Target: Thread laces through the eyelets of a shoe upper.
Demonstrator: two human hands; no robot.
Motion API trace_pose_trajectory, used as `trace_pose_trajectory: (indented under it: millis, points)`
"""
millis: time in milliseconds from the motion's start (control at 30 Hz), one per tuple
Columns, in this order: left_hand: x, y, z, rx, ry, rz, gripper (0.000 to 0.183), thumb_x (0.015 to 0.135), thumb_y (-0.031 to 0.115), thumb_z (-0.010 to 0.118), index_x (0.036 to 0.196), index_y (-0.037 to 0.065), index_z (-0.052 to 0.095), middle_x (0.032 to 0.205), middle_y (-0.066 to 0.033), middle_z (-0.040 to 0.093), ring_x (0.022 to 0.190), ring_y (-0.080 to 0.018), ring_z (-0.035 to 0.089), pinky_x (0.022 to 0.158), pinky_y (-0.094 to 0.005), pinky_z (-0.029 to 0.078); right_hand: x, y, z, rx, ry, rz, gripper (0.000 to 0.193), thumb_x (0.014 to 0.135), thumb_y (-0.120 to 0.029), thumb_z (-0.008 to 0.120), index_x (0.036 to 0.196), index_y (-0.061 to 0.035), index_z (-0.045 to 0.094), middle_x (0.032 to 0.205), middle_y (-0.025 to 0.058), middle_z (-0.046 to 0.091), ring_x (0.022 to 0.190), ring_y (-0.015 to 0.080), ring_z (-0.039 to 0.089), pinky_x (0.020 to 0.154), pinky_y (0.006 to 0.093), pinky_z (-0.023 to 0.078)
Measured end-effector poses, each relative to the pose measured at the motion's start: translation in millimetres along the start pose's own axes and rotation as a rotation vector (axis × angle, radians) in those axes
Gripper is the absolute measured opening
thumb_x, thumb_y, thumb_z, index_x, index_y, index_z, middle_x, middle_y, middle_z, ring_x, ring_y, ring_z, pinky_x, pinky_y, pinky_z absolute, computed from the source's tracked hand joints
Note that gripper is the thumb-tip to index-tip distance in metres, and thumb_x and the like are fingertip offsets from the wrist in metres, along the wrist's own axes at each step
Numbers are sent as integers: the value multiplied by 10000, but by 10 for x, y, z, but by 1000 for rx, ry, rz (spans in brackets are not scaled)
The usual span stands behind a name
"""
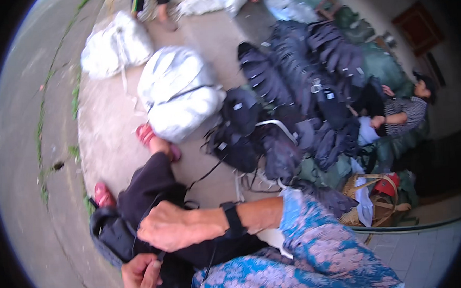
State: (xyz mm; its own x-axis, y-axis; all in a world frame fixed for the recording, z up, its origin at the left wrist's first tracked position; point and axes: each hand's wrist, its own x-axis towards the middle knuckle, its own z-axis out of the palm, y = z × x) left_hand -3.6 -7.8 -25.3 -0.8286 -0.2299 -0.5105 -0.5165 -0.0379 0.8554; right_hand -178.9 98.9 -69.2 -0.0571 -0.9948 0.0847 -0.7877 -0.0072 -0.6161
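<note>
Low in the head view, my left hand (141, 279) is closed, thumb against forefinger, on a small dark piece too blurred to name. Just above it my right hand (167, 225) forms a fist, its back toward me; what is inside is hidden. A black band is round that wrist. Beside my hands, over my dark trousers, lies a black cap-like item (110, 234). A thin black cord (206, 174) runs from near my right hand toward a large pile of dark caps (281, 120), many nested in rows.
Two stuffed white sacks (178, 94) stand on the concrete ahead. At the right a seated person (403, 114) in a patterned top is by the pile. A woven basket (382, 198) with a red item stands lower right. Another person's legs (163, 12) show at the top.
</note>
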Motion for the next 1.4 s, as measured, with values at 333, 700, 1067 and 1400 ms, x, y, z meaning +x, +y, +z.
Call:
trace_pose_trajectory:
  millis: [333, 700, 1067, 1400]
  points:
    - [108, 25, 7, -39, -278, 204, 138, 916, 128, 588, 862, 6, 626, 618, 24, 538, 549, -57, 490, 499, -219, 388, -562, 1066, -1281, -417, 327, 361, 82, 747, -146, 590, 722, -86, 540, 703, 102, 578, 669, 338, 606, 552, 432, 460]
    - [-137, 98, 86, -97, -26, 116, 152, 930, 138, 576, 881, 11, 644, 637, 38, 520, 574, -51, 462, 524, -224, 385, -447, 606, -796, -71, 114, 268, 329, 883, -258, 599, 1182, -122, 577, 988, 172, 671, 914, 363, 642, 777, 424, 517]
    - [-69, 70, 45, -110, -74, 157, 156, 938, 153, 562, 889, 26, 639, 637, 39, 514, 578, -55, 458, 520, -227, 383, -123, 73, -246, 2, -202, -33, 205, 889, -244, 595, 1007, -84, 541, 840, 130, 644, 783, 356, 638, 631, 427, 504]
    - [-43, 110, 26, -42, -59, 206, 168, 932, 150, 567, 873, 8, 634, 629, 14, 521, 578, -63, 483, 528, -245, 414, -40, 518, -464, -105, 129, 62, 160, 859, -215, 606, 869, -74, 530, 730, 134, 603, 694, 366, 618, 569, 457, 470]
